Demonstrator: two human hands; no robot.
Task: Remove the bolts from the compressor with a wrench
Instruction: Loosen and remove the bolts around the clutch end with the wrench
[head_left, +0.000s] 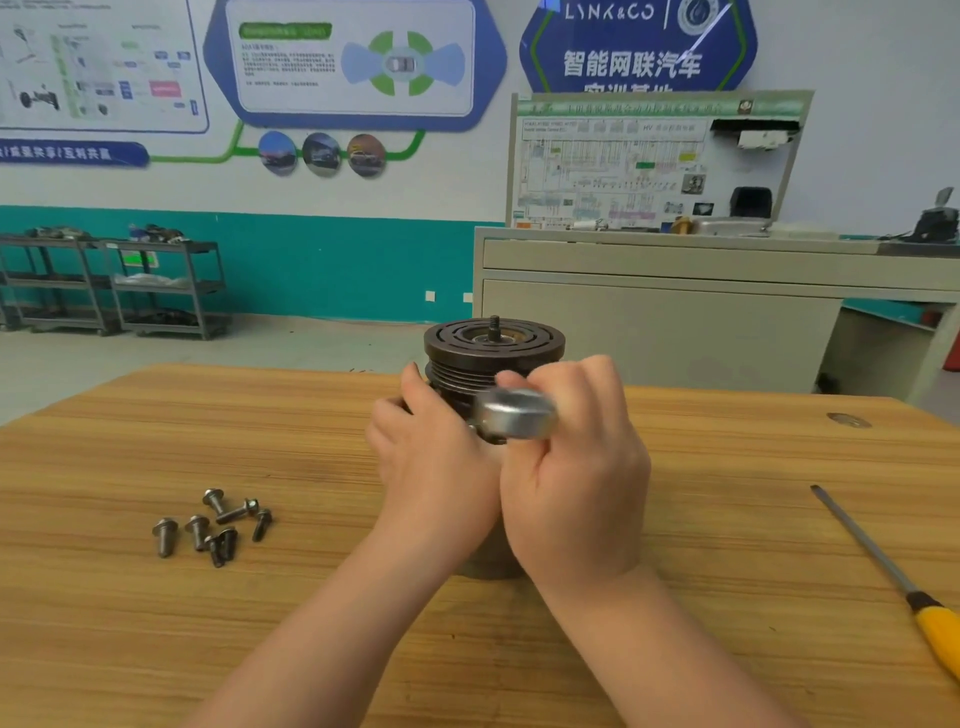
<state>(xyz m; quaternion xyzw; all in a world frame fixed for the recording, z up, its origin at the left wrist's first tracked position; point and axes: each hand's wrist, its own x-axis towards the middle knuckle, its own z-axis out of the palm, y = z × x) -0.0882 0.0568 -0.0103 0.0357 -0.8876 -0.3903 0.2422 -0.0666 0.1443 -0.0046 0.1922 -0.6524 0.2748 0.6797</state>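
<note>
Seven loose bolts clustered on the wooden table, well left of the compressor. Compressor upright at table centre, grooved pulley on top, mostly hidden behind both hands. Left hand curled round its left side. Right hand wrapped round a wrench, blurred head just beside the pulley. Yellow-handled screwdriver well apart, far right.

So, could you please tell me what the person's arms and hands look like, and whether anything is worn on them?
Both arms are bare as far as the view reaches: no sleeves show on either forearm. The left hand and the right hand wear no gloves, and no watch, bracelet or ring is visible on either wrist or on the fingers that show.
</note>
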